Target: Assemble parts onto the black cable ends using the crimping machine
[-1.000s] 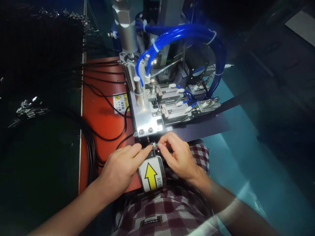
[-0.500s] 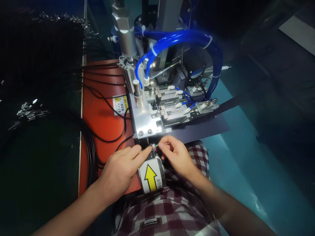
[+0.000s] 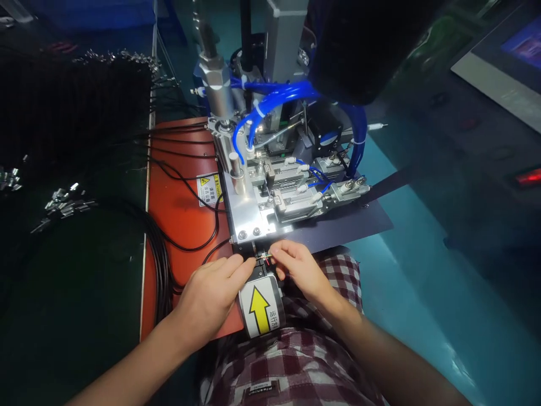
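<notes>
Thin coloured wires (image 3: 265,256), one of them red, stick out at the front end of the machine's small track. From the right, my right hand (image 3: 301,269) pinches the tips of these wires between thumb and finger. My left hand (image 3: 215,290) is closed just left of them, its fingertip reaching the track beside the wires; whatever lies under its fingers is hidden. Between and below my hands is a white guide cover (image 3: 249,316) with a yellow arrow. The machine's metal plate (image 3: 245,217) lies just beyond my fingers.
Black cables (image 3: 158,270) run across the red machine base (image 3: 169,203), with a bundle at its left. More cables with shiny metal ends (image 3: 63,203) lie farther left. Blue air hoses (image 3: 287,93) arch over the pneumatic cylinders (image 3: 296,200). A dark plate (image 3: 338,225) juts out to the right.
The view has shifted, so the machine sits slightly lower and a dark shape covers the upper middle. My right fingers have shifted slightly at the wires; my left hand stays almost in place.
</notes>
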`<move>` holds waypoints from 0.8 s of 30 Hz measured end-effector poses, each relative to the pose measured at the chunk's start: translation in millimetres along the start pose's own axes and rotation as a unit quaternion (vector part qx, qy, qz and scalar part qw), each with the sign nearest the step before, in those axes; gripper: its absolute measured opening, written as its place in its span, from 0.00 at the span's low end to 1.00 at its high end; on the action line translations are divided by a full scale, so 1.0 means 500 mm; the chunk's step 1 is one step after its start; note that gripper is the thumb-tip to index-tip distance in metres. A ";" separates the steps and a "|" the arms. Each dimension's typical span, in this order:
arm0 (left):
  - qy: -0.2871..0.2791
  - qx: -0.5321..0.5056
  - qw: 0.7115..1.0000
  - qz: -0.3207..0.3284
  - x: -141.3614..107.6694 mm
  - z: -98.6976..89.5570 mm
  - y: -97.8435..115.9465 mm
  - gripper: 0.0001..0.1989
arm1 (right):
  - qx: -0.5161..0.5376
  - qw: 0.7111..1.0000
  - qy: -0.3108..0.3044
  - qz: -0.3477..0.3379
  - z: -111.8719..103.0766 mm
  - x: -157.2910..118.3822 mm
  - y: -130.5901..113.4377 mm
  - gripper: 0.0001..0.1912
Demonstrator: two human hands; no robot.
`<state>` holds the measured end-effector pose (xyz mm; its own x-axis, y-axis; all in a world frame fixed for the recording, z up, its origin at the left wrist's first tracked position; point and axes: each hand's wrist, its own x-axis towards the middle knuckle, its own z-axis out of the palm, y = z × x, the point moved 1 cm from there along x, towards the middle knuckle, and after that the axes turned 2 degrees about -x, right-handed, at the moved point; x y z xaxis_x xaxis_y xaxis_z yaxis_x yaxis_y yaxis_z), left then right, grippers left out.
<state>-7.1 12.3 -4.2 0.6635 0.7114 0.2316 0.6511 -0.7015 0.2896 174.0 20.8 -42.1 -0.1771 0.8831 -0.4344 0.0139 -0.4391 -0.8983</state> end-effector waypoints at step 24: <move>0.004 0.030 0.999 0.019 0.002 0.000 -0.001 0.14 | 0.100 0.994 0.027 0.031 0.020 -0.003 -0.001 0.16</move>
<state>-6.9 13.7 -3.9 0.6855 0.6842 0.2491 0.6463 -0.7293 0.2246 164.7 18.0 -40.4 -0.1297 0.8582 -0.4967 -0.1738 -0.5128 -0.8407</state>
